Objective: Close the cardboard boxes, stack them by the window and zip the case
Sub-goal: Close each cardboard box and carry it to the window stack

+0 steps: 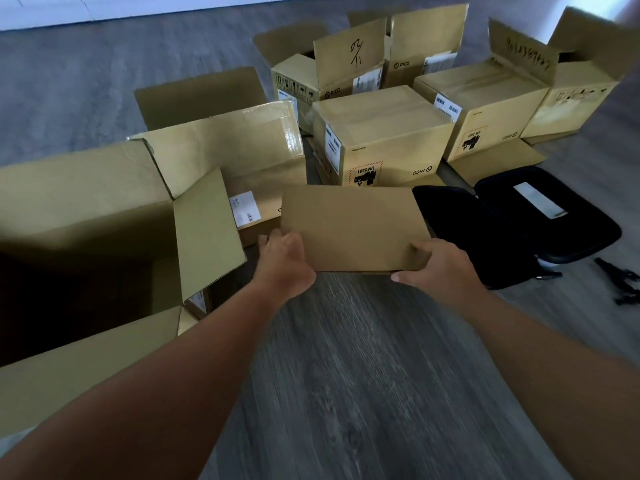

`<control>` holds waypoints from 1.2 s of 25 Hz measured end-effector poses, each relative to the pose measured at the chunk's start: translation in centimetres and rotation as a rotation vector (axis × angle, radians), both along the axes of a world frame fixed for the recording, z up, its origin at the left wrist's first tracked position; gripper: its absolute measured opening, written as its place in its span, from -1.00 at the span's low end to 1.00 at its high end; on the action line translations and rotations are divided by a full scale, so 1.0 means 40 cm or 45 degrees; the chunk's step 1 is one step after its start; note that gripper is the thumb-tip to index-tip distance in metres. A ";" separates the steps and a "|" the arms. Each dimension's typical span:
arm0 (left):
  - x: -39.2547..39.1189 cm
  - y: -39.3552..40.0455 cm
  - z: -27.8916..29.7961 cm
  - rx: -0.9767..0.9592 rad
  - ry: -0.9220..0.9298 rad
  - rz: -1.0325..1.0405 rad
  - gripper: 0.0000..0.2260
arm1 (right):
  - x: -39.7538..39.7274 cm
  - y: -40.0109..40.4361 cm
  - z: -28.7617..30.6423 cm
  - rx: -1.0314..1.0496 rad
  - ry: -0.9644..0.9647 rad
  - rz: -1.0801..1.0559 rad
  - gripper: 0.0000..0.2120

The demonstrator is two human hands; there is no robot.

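Cardboard boxes crowd the grey floor: a big open box at the left edge, closed box mid-floor with open ones behind. Right of it lies the black case, unzipped. Nearest, a cardboard flap is gripped at its near corners by left hand and right hand.

A grey wood-grain floor fills most of the frame, its planks running from the lower edge up toward the top. Along the upper left edge of the frame runs a pale, white band of wall, meeting the floor in a slanting line. At the right edge of the frame, slightly below the middle, a small black object lies on the floor; its shape is too blurred to identify.
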State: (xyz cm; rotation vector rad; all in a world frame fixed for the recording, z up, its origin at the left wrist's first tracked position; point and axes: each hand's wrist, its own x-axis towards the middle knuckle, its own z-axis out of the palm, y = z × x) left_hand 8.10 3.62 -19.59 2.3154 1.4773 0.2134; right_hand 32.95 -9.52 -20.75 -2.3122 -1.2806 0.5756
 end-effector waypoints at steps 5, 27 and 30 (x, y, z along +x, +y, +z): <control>0.010 0.023 0.103 0.176 -0.075 0.005 -0.66 | 0.009 0.020 0.086 0.187 -0.054 -0.059 -0.09; -0.870 -0.007 0.277 -0.036 0.143 0.567 -0.23 | -0.731 0.257 0.181 0.482 -0.330 0.688 -0.21; -0.946 -0.003 0.249 -0.083 0.139 0.615 -0.28 | -0.796 0.267 0.160 0.406 -0.337 0.773 -0.28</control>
